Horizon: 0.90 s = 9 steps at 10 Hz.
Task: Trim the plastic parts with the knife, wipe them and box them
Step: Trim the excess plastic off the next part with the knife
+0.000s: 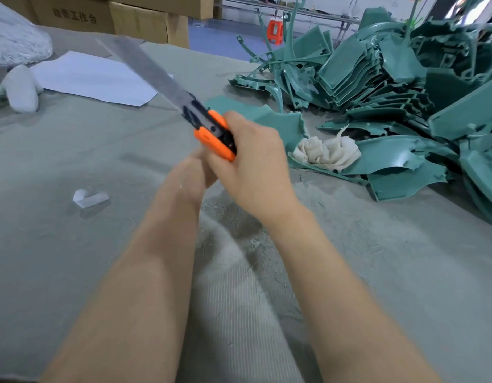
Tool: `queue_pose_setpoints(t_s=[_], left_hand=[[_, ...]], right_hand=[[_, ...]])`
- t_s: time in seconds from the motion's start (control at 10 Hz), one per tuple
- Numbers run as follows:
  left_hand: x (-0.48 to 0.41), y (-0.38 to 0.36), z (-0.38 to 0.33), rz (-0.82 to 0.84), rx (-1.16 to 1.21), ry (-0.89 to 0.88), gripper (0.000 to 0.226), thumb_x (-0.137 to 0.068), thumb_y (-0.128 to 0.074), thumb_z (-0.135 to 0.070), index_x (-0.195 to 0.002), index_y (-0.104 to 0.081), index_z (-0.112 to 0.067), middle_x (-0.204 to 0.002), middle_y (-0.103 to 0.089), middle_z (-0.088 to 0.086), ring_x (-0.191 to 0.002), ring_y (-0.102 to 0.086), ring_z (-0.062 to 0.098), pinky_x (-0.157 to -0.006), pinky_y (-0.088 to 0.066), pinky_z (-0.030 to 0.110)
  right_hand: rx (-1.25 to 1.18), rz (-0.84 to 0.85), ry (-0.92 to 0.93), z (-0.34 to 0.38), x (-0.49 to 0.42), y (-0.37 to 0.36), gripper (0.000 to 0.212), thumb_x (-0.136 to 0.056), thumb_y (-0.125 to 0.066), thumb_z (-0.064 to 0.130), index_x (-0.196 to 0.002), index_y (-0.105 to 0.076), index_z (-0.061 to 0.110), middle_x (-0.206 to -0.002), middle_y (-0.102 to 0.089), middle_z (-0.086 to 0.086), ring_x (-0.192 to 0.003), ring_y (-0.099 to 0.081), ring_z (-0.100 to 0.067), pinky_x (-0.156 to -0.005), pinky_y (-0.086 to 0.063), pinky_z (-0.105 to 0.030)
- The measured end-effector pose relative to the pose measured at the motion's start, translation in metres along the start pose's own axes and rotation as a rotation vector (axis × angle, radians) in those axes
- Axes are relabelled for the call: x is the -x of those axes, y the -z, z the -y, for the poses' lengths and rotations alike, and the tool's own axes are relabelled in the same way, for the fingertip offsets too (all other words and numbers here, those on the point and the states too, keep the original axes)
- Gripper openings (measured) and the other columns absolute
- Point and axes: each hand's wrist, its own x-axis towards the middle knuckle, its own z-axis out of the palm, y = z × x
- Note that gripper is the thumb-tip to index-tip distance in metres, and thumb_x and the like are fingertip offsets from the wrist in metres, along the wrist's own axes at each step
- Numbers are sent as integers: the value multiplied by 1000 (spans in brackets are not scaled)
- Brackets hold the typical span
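Nearest the camera, two bare forearms reach over the grey tabletop [59, 244], which is littered with fine pale shavings. The right hand [255, 164] is wrapped tight around the orange handle of the knife [211, 131], whose long blade slants up and away to the left of the hand. The left hand [196, 172] sits just below the knife, touching its underside; its fingers are hidden, so their state cannot be told. Left of the knife lies a small clear scrap [90, 197]. Right of the knife, a crumpled white cloth [329, 152] rests on the green plastic parts [391, 87], heaped in a loose pile. Beyond the knife lies a white sheet [92, 78], then cardboard boxes [139, 20]; their contents are unseen.
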Motion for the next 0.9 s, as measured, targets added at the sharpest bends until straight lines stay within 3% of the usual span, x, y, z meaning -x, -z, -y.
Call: queue_pose_setpoints(t_s=[0.1, 0.2, 0.3, 0.4, 0.5, 0.6, 0.7, 0.8, 0.9], left_hand=[[-1, -1, 4, -361, 577, 108, 66, -98, -40, -41, -44, -56, -7, -36, -45, -3, -41, -41, 2, -56, -35, -1], [-1, 0, 7, 6, -251, -91, 38, -95, -51, -24, -62, -63, -9, -45, -58, -4, -47, -47, -7, -62, -41, 0], [-32, 28, 22, 510, -738, 174, 18, -93, -56, -2, -98, -62, -18, -92, -69, -8, -92, -64, 8, -90, -50, 28], [-38, 35, 25, 463, -687, 204, 22, -89, -64, -10, -97, -62, -31, -92, -71, -17, -92, -67, 5, -87, -52, 27], [-41, 37, 30, 503, -659, 209, 23, -89, -64, -9, -97, -63, -30, -90, -72, -17, -88, -67, 2, -83, -54, 22], [-39, 36, 28, 496, -647, 208, 22, -90, -64, -9, -97, -63, -30, -93, -71, -15, -91, -67, 5, -86, -53, 26], [-39, 35, 28, 500, -652, 201, 23, -90, -63, -9, -97, -63, -31, -96, -70, -13, -94, -66, 9, -90, -52, 29], [-39, 34, 28, 498, -658, 207, 22, -90, -63, -9, -96, -62, -31, -96, -69, -11, -94, -65, 10, -90, -52, 29], [-40, 35, 29, 505, -655, 198, 22, -90, -63, -9, -95, -62, -30, -93, -69, -14, -90, -66, 6, -87, -53, 25]], right_hand=[[-197, 97, -66, 2, -2, 5, 24, -87, -68, 22, -75, -48, 25, -55, -42, 14, -54, -42, -5, -59, -35, -26], [-280, -31, -191, -5, -7, 22, 16, -88, -69, 29, -77, -58, 25, -57, -46, 15, -52, -43, 1, -56, -39, -19], [-273, -192, -375, -27, -11, 44, 14, -89, -64, 21, -78, -56, 23, -70, -59, 5, -64, -54, -16, -70, -54, -39], [-201, -133, -513, -49, -9, 59, 23, -88, -60, 19, -111, -56, 15, -87, -59, 1, -78, -55, -21, -86, -52, -46], [-134, -42, -518, -55, -5, 64, 45, -91, -57, 52, -110, -60, 12, -93, -67, -4, -82, -60, -17, -83, -49, -40], [-72, -65, -514, -54, -5, 66, 63, -94, -44, 61, -93, -62, 1, -82, -68, -17, -75, -58, -28, -76, -49, -41], [-12, -47, -492, -53, -5, 68, 56, -92, -49, 57, -86, -65, 4, -69, -65, -14, -61, -53, -20, -62, -43, -32], [32, 4, -482, -53, -3, 69, 53, -89, -53, 57, -79, -63, 6, -72, -64, -18, -61, -51, -22, -60, -39, -30], [62, 35, -477, -52, -3, 70, 52, -89, -54, 57, -78, -64, 8, -74, -64, -18, -71, -58, -29, -64, -46, -34]])
